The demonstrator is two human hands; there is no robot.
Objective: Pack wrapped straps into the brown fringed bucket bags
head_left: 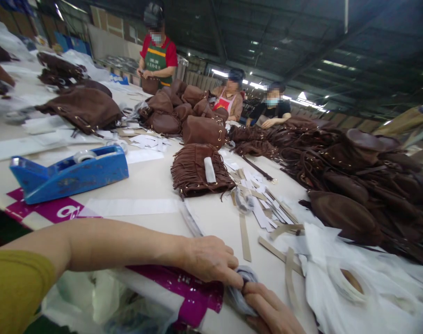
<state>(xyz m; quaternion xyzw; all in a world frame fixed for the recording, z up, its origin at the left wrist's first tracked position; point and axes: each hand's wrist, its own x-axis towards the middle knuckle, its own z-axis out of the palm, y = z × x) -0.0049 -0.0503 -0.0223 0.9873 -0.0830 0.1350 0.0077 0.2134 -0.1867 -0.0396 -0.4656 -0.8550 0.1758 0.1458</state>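
At the near table edge, both hands are on a coiled bundle in pale translucent wrap; something dark shows at its middle. My left hand reaches across from the left, closed, its index finger pressing into the top of the coil. My right hand comes from the lower right with its fingers curled against the bundle's side. Beyond them lies a dark brown fringed bag with a white slip on it. A thin wrapped strip runs from the bag down behind my left hand.
A blue tape dispenser stands at the left. Paper and card strips are scattered right of the bag. Brown bags are piled at the right and back. White sheeting and a roll lie near right. Several people work opposite.
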